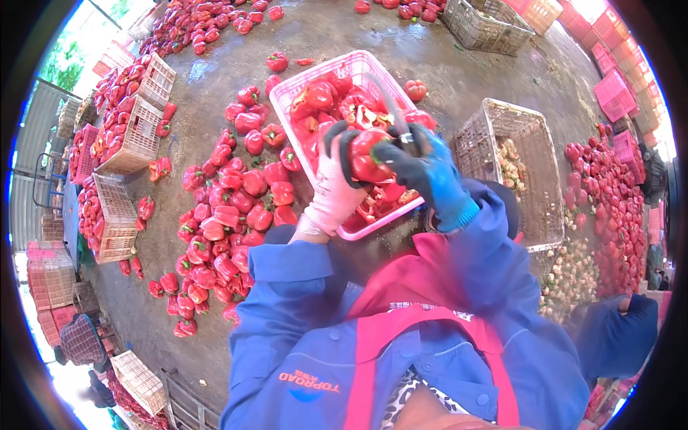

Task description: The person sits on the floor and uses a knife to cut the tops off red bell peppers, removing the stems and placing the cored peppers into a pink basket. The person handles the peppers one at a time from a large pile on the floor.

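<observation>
My left hand (337,174), in a pink glove with dark fingers, grips a whole red bell pepper (368,156) from its left side. On the pepper's other side is my right hand (424,161), in a blue and black glove, closed around the handle of a knife (389,99) with a curved blade. The blade points up and away from me, and its edge is blurred. Fingers of the right hand touch the pepper near its green stem. Below both hands stands a pink plastic crate (280,105) holding cut red peppers (317,97), some split with pale insides showing.
A heap of red peppers (231,215) lies on the wet floor (204,107) to my left. At right stands a plastic crate (529,215) with pale pepper cores (510,164). Filled crates (129,134) line the far left. A person's sleeve (613,338) shows at lower right.
</observation>
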A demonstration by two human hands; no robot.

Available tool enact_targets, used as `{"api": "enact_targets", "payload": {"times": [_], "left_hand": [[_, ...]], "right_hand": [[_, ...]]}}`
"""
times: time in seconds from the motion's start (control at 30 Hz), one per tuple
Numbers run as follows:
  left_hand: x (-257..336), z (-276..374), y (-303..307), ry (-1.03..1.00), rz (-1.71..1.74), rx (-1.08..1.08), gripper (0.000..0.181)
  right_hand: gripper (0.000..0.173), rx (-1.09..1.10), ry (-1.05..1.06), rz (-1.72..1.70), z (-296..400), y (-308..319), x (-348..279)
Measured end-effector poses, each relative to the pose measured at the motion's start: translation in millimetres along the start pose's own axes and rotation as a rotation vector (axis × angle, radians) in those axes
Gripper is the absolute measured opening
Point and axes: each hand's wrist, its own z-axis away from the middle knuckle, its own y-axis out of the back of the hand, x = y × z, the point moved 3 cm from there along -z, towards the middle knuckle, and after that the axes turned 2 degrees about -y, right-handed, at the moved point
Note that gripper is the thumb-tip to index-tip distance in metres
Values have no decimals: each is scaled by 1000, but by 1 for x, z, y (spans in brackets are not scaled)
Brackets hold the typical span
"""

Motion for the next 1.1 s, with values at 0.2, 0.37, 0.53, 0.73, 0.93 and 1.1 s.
{"api": "enact_targets", "payload": {"times": [0.2, 0.37, 0.53, 0.73, 0.93, 1.1], "left_hand": [[-8, 13, -9, -3, 85, -29, 74], [-4, 11, -11, -5, 154, -61, 70], [-4, 10, -15, 1, 223, -64, 67], [-8, 14, -21, 39, 280, -64, 63], [-28, 23, -35, 226, 427, -8, 64], [-31, 21, -38, 241, 479, 91, 66]], "right_hand": [[29, -191, -232, -163, -9, 1, 23], [23, -288, -303, -326, -11, 7, 45], [16, -330, -373, -581, -13, 10, 69], [12, -284, -330, -724, -7, 12, 82], [18, -55, -256, -791, -3, 10, 101], [20, -367, -559, -1468, -7, 8, 79]]}}
